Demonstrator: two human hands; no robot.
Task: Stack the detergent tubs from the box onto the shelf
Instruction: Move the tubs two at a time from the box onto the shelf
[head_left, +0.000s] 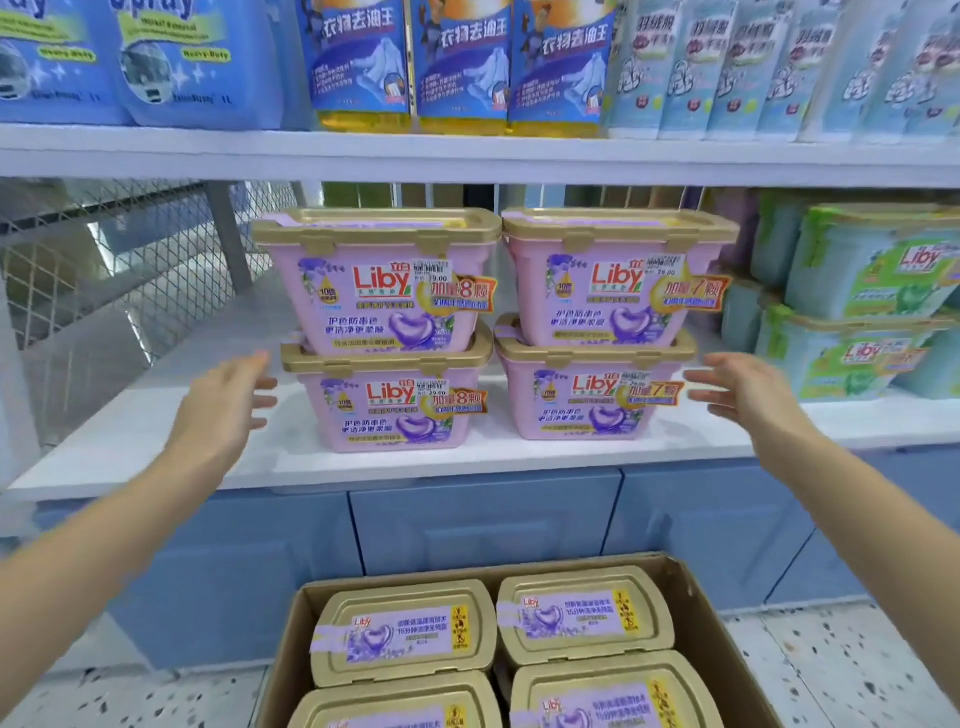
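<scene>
four pink tubs (379, 291) stand on the white shelf (182, 457) in two stacks of two, and the stacks are just beside each other. each upper tub sits on the gold lid of the lower one.

the left hand (223, 400) is in the air to the left of the left stack, near it but not touching. its fingers are straight and it holds nothing. the right hand (748, 389) is on the right of the right stack, also released, with relaxed fingers, apart from the tub.

below, in front of the blue cabinet (483, 519), the box (696, 597) is open. four other tubs (405, 631) lie in it with lids up, two by two and close together; the near two are cut by the edge of the view.

green tubs (872, 270) are stacked at the right end of the shelf. blue bottles (358, 57) stand on the shelf above.
</scene>
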